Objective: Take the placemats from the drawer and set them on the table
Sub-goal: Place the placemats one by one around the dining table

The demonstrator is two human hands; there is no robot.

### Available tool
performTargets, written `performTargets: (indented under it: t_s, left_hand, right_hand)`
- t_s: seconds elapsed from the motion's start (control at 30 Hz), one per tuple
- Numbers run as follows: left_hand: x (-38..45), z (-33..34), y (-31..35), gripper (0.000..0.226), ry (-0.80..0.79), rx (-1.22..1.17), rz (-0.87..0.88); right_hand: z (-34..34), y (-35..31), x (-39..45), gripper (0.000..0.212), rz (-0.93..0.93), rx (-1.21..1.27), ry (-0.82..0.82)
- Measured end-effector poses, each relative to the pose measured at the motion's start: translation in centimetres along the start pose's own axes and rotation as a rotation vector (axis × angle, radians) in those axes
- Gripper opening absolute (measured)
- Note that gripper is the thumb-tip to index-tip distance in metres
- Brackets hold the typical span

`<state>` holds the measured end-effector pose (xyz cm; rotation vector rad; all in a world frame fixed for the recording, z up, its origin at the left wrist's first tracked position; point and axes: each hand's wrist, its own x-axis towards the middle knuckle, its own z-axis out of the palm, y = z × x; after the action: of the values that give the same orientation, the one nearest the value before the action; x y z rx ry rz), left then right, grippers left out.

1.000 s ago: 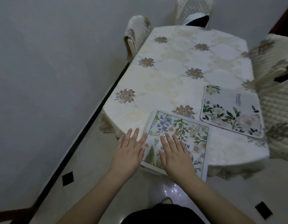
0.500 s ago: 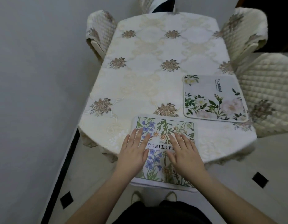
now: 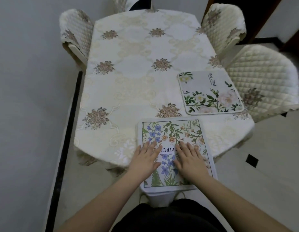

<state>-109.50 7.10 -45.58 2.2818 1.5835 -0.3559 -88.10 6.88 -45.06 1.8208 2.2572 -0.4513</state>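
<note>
While my left hand (image 3: 146, 160) and my right hand (image 3: 190, 159) lie flat, side by side and a little apart, both press down on the nearer placemat (image 3: 174, 139); each grip is open, fingers straight and spread, curled round nothing. This mat shows blue and orange flowers with green fronds inside a thin dark border, and printed letters run upside down between my hands. Its far part lies on the tabletop (image 3: 137, 77), at the near edge and right of the middle, while its near part sticks out past that edge and bends down toward my dark clothing (image 3: 168, 216).

The second placemat (image 3: 210, 92) lies flat on the tabletop, farther off and to the right, close to the right edge. It is pale, with white and pink blooms, green leaves and a small word printed near its far side. The two mats are near each other but do not touch.

A cream tablecloth with brown flower clusters covers the tabletop. Quilted cream chair covers show around it: one chair (image 3: 75, 34) at the far left, one chair back (image 3: 222, 24) at the far right, and a padded seat (image 3: 262, 79) just beside the second mat on the right. The floor (image 3: 271, 156) is pale, with a small black tile (image 3: 251, 160) on the right and a black strip (image 3: 65, 148) running along the grey wall on the left.
</note>
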Motion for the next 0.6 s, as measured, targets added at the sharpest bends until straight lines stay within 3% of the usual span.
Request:
performTargets:
  t_s: [0.23,0.43,0.6]
  left_hand:
    - [0.3,0.7,-1.0,0.07,-0.035,0.025,0.043]
    - [0.6,2.0,-1.2,0.087,0.006,0.017,0.043]
    - [0.5,2.2,-0.8,0.071,0.006,0.016,-0.009]
  right_hand:
    - [1.4,0.8,-0.2,0.072,0.0,0.017,-0.002]
    - [1.9,2.9,-0.5,0.072,-0.068,0.039,0.014]
    - [2.0,5.3,-1.2,0.071,-0.086,0.026,0.029]
